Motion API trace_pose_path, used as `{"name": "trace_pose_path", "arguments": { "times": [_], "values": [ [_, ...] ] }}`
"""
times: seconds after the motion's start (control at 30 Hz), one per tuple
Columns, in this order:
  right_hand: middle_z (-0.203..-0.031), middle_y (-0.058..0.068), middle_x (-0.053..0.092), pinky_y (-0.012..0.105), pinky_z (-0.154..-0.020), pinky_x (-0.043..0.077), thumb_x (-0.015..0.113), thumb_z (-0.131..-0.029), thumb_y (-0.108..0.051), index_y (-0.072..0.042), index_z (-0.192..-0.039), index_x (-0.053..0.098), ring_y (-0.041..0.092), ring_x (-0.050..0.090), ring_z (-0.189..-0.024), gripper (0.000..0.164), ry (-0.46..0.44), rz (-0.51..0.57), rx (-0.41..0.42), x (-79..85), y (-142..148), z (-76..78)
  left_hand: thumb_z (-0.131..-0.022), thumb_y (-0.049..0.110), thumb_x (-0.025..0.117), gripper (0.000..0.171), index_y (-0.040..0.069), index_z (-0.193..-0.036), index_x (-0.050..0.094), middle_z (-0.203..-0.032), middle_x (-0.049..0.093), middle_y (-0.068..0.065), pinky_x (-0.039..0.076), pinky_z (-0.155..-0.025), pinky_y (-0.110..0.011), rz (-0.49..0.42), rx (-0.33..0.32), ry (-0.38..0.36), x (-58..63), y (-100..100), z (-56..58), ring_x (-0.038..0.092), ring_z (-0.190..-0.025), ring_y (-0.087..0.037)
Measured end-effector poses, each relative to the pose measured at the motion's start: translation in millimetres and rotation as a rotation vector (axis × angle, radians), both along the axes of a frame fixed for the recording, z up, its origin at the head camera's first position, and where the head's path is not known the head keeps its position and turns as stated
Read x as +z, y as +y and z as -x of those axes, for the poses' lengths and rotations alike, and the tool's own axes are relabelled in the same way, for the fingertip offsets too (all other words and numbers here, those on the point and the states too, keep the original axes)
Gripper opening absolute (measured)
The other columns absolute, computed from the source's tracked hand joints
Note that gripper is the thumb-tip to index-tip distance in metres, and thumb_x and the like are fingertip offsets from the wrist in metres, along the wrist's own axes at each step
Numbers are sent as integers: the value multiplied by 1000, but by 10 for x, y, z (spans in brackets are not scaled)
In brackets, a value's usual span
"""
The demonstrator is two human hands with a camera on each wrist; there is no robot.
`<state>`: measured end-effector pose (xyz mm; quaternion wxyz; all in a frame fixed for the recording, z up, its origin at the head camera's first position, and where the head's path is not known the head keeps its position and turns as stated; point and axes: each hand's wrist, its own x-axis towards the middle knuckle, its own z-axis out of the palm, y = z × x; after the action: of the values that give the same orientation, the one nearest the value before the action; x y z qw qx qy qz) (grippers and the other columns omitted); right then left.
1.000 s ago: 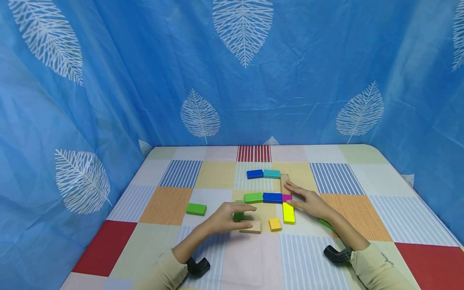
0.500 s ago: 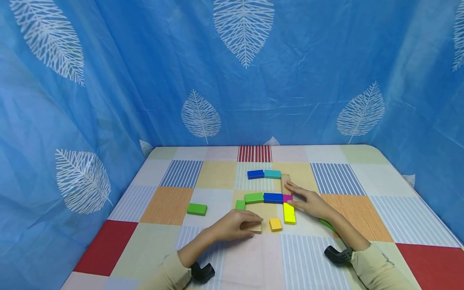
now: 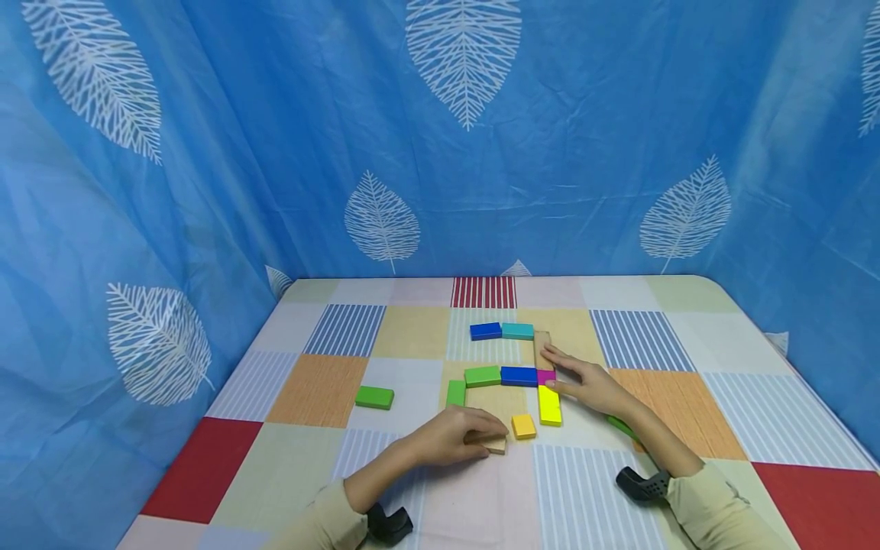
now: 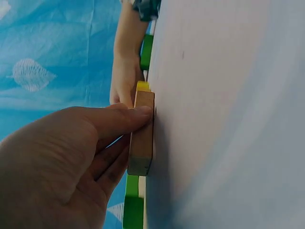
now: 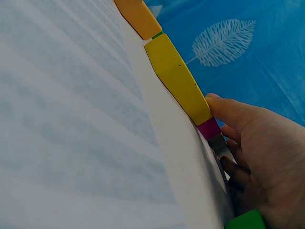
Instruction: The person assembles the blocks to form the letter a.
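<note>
My left hand (image 3: 454, 437) pinches a plain wooden block (image 3: 496, 444) between thumb and fingers, low at the cloth. In the left wrist view the thumb presses on the side of this wooden block (image 4: 141, 138). My right hand (image 3: 593, 384) rests by a line of blocks: its fingers touch an upright-lying plain wooden block (image 3: 541, 345), its thumb is at a magenta block (image 3: 546, 376). A yellow block (image 3: 550, 407) follows below. Left of the magenta one lie a blue block (image 3: 519, 376), a light green block (image 3: 483, 376) and another green block (image 3: 457, 393), partly hidden by my left hand.
A dark blue block (image 3: 485, 331) and a teal block (image 3: 518, 331) lie end to end farther back. An orange-yellow block (image 3: 523, 427) sits between my hands. One green block (image 3: 374, 397) lies at left; another green block (image 3: 622, 426) shows under my right forearm.
My left hand has come down onto the plain wooden block, gripped it, and drawn it slightly right and nearer. The right hand has stayed in place.
</note>
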<state>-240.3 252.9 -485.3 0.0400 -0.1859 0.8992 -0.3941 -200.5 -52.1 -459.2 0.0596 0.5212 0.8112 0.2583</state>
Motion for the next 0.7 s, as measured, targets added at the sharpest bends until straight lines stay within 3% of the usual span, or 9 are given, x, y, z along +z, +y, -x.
{"name": "trace_pose_path", "arguments": {
  "times": [0.37,0.7],
  "values": [
    [-149,6,26,58,-103,22,60,-88,-42,-19,-143,37,34,22,-135,64,1,-7,1,6,4,-12,-85,19,68,38,13,-121,62,-120,60,7,34,-96,-12,-16,-86,3,-5,191,-147,47,-115,3],
    [-149,8,26,58,-103,22,60,-87,-43,-17,-142,38,35,23,-135,65,23,4,19,10,11,-11,-82,23,71,38,11,-117,64,-116,63,4,41,-91,-14,-186,-20,9,52,47,-98,53,-109,-1]
  ]
}}
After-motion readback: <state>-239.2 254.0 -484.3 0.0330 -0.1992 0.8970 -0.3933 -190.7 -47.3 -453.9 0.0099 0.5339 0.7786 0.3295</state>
